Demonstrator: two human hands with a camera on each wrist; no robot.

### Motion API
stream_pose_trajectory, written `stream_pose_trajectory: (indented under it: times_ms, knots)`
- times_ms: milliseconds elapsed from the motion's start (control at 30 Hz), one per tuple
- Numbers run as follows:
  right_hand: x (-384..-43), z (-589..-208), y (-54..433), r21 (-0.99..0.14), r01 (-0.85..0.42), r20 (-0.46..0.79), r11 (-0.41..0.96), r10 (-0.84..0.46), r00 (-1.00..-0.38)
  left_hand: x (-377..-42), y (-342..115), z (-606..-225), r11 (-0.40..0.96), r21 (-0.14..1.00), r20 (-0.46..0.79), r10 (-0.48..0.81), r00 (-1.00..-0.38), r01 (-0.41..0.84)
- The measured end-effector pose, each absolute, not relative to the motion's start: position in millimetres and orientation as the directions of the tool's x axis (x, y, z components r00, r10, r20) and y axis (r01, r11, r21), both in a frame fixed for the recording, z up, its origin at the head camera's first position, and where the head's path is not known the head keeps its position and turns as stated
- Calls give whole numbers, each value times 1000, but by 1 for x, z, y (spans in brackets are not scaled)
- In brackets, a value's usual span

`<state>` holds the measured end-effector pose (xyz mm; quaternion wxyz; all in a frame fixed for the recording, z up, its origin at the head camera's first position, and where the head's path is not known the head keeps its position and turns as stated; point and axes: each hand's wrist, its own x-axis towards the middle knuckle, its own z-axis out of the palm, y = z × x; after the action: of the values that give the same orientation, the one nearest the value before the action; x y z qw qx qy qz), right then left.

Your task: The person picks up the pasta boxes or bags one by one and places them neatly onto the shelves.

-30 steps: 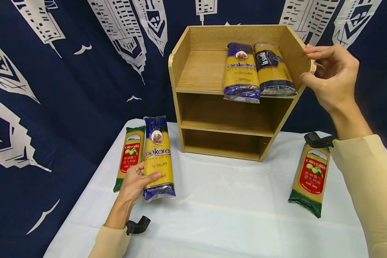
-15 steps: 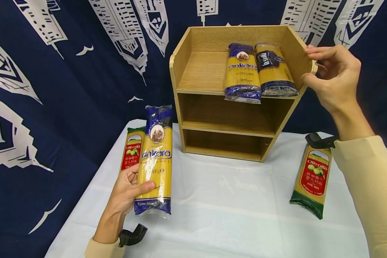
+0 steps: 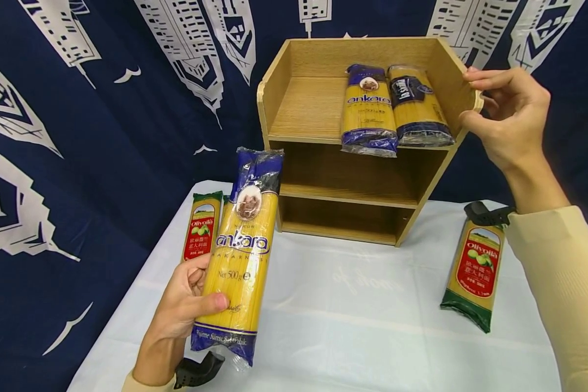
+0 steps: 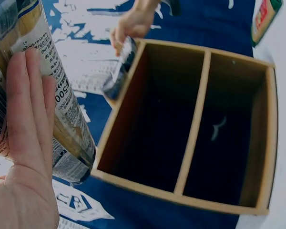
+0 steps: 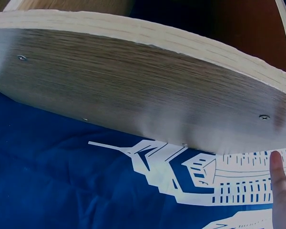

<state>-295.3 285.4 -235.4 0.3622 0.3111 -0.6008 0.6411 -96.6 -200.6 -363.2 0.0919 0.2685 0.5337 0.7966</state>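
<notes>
My left hand (image 3: pixel 176 305) holds a yellow and blue ankara spaghetti pack (image 3: pixel 242 256) near its lower end, thumb across the front. The pack tilts, its top toward the shelf, above the table's left part. In the left wrist view straight fingers (image 4: pixel 24 109) lie along the pack's printed back (image 4: pixel 62 102). My right hand (image 3: pixel 516 109) pinches the front edge of the right side panel of a wooden shelf (image 3: pixel 308 109). On the shelf's top board lie another ankara pack (image 3: pixel 369 111) and a dark-labelled la Sanita-style spaghetti pack (image 3: pixel 418 109), side by side at the right.
A red and green Olivoilà pasta pack (image 3: pixel 201 228) lies at the table's left, partly behind the held pack. Another Olivoilà pack (image 3: pixel 475 272) lies at the right under my right forearm. The shelf has two lower compartments. A dark blue printed cloth (image 3: pixel 127 125) hangs behind.
My left hand has lifted the ankara pack from beside the left Olivoilà pack and brought it up and nearer, now tilted to the right. The right hand stays on the shelf panel.
</notes>
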Motion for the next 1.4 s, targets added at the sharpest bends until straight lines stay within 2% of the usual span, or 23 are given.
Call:
stream_pose_trajectory:
  times_ms: [300,733,1133,1400]
  knots:
    - [-294,-235,284,-549,-836,832,-6,95,-547,-103,-185,-351,-433,882,396,475,-786,183]
    - [-292,-236,285,-554,-832,830,22,96,-550,-141,-145,-329,-409,904,323,467,-823,123]
    - [-293,-236,283,-572,-818,809,-68,119,-576,-168,-131,-302,-398,913,275,438,-856,89]
    - [-294,-236,283,-573,-817,809,-63,119,-576,-189,-128,-289,-489,872,283,437,-854,39]
